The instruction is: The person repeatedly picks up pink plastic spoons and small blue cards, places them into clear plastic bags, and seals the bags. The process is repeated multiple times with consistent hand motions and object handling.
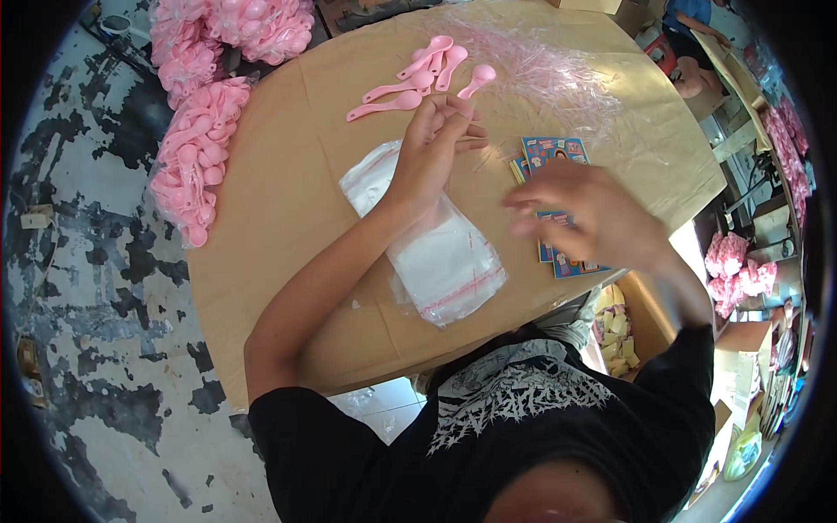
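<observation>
My left hand (436,144) is raised above the far end of a stack of clear plastic bags (449,261). Its fingers are loosely curled and apart, and I see nothing held in them. Just beyond it lie several pink plastic measuring spoons (403,100), one of them set a little to the right (478,81). My right hand (593,209), blurred by motion, hovers over several blue printed cards (575,270). A gap shows between its thumb and fingers; nothing is visible in it. The hand hides the middle of the cards.
Brown paper covers the round-edged table (288,218). Shredded clear-pink strips (540,70) spread across its far side. Bags of pink spoons (202,157) stand along the left edge. A cardboard box with small yellow packets (617,336) sits below the right edge. Another person (689,44) is at far right.
</observation>
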Motion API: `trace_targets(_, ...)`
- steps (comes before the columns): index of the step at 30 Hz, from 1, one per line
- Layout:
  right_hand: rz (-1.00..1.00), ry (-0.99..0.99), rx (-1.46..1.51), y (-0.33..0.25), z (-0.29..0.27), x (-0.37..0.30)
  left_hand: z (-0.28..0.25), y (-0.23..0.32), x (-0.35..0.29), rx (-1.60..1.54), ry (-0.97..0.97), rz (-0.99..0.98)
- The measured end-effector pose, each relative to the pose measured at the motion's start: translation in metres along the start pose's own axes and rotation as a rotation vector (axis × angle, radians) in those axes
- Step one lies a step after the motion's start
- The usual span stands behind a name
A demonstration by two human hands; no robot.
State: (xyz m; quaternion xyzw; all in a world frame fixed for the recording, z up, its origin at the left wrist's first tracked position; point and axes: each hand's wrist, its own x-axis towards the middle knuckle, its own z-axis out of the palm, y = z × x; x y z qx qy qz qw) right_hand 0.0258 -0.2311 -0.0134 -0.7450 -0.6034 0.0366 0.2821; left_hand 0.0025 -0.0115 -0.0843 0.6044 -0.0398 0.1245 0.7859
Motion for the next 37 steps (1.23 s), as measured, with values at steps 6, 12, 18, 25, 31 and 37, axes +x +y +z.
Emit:
trace_targets(6,0.149,-0.298,0.041,-0.008,0.037,0.042,0.002,0.005,0.001,-0.132,0.047,-0.032)
trace_targets(12,0.102,-0.228,0.288,0.013,0.019,0.035,-0.011,0.013,-0.002,-0.267,-0.013,-0.091)
trace_targets(18,0.266,0.143,0.65,0.069,-0.032,0.034,-0.014,0.009,0.006,-0.409,-0.009,-0.161)
trace_targets(25,0.364,0.446,0.663,0.077,0.015,0.051,-0.001,0.003,-0.005,-0.097,-0.233,0.066)
trace_targets(31,0.235,0.325,0.478,0.079,0.027,0.048,0.004,0.011,-0.002,0.144,-0.192,-0.095)
trace_targets(37,0.304,0.335,0.562,0.077,0.025,0.047,-0.006,0.016,0.006,-0.509,-0.111,-0.211)
